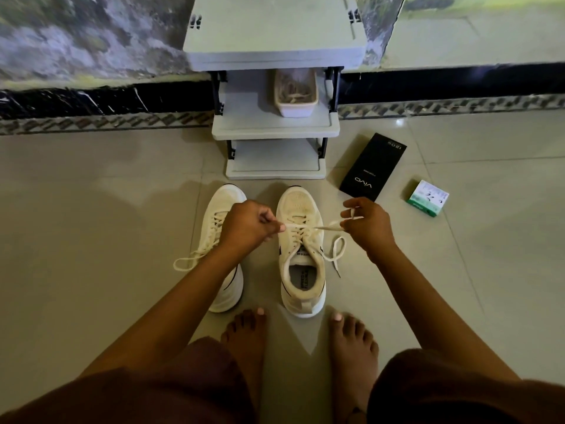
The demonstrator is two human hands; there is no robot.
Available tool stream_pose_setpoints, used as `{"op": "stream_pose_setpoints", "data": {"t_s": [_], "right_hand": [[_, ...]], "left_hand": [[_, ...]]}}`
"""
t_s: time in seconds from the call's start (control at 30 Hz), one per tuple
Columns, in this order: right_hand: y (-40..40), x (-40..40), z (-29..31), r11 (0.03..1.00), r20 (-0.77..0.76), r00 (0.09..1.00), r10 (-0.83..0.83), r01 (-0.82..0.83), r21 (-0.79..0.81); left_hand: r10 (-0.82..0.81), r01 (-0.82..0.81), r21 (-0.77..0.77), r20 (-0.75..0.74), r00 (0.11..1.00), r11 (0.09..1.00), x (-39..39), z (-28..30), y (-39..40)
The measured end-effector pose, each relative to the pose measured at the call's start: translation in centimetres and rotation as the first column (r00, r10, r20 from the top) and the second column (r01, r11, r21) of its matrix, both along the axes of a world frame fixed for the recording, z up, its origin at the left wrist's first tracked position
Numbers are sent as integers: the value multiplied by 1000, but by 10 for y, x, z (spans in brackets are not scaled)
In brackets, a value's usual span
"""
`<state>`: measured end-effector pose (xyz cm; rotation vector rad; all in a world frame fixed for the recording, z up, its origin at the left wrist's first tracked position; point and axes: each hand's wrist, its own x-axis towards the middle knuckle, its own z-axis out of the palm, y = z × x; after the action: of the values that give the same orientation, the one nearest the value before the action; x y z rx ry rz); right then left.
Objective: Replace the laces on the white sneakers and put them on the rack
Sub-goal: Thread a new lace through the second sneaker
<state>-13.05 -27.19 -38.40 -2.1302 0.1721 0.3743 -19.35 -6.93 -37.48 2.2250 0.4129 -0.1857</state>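
Two white sneakers stand side by side on the floor, toes toward the rack. The right sneaker [301,249] has a cream lace [334,250] stretched across its upper eyelets. My left hand [247,229] pinches the lace's left end above the gap between the shoes. My right hand [365,228] pinches the right end, and a loop of lace hangs below it beside the shoe. The left sneaker [223,246] is partly hidden under my left forearm, its lace [191,260] trailing loose to the left. The grey rack [275,130] stands just beyond the shoes.
A white basket [296,93] holding laces sits on the rack's middle shelf. A black phone box [373,166] and a small green-and-white box [428,198] lie on the tiles to the right. My bare feet [244,335] rest behind the sneakers.
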Motion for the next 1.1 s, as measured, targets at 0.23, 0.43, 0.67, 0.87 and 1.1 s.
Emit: {"op": "stream_pose_setpoints", "data": {"t_s": [0.23,0.43,0.67,0.87,1.1], "right_hand": [[9,-6,8,850,50,888,458,-421,-318],[19,-22,1,808,47,820,571,-551,-209],[19,-38,-20,755,27,815,578,-522,-396],[31,-46,-26,732,81,824,561,-448,-514],[43,-52,-29,730,158,798,582,-427,-534]], "left_hand": [[-237,231,76,97,967,970,-1,-2,-10],[-226,228,6,133,965,974,-1,-6,-13],[-221,224,88,-42,974,971,-20,-37,-21],[-187,185,44,58,981,982,-20,-42,-19],[-27,3,-316,-72,997,949,-20,-42,-11]]}}
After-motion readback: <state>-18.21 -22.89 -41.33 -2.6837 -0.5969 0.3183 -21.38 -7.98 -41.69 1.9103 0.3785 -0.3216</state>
